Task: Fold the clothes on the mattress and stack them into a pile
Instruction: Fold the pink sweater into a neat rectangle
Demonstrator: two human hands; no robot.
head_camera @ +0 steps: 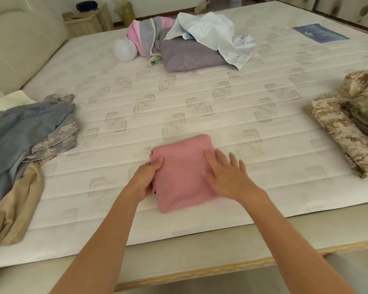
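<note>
On pink cloth [182,172]: left hand [146,179] gripping, right hand [225,175] flat

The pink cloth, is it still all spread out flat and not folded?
No, the pink cloth is folded into a small square under the left hand and right hand.

Soft, even daylight, faint shadows, wide-angle bending at the edges, and slight blur on the right hand [227,177].

Folded pink cloth [182,172] flat on mattress [200,107]
</note>
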